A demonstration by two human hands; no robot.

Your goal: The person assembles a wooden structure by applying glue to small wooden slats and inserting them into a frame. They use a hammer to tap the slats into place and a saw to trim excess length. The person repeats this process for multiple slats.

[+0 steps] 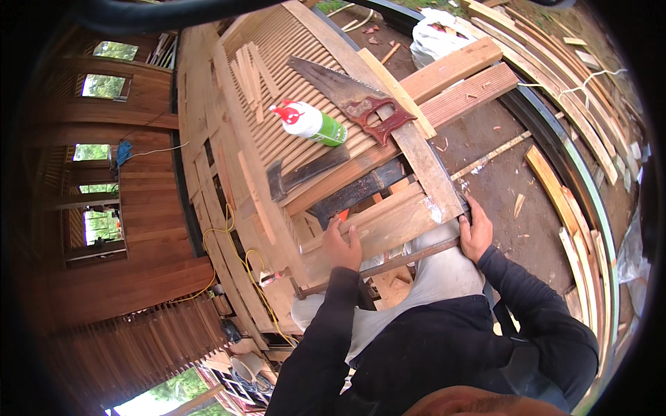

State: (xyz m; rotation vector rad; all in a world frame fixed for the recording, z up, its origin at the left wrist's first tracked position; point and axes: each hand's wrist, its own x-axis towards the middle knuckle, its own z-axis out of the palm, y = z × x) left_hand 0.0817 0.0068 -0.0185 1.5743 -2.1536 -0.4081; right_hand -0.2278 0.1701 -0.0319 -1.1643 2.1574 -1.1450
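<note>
A slatted wooden panel with a broad frame (333, 41) lies in front of me. Across its near end runs a long rusty bar clamp (409, 258), above my lap. My right hand (476, 230) is closed around the clamp's right end, by the frame corner; its fingertips are partly hidden. My left hand (343, 246) rests on the near wooden rail (388, 232), thumb and fingers apart, holding nothing. White glue smears show on the frame's right corner. On the slats lie a handsaw (347, 90), a green-and-white glue bottle (312, 123) with a red cap, and a hammer (305, 172).
Thin wooden strips (251, 76) lie on the panel's far left. Two thick beams (465, 93) jut out to the right. Long boards (572, 229) lie on the dirt at right. A yellow cord (246, 260) runs along the planks at left, near a wooden wall (149, 208).
</note>
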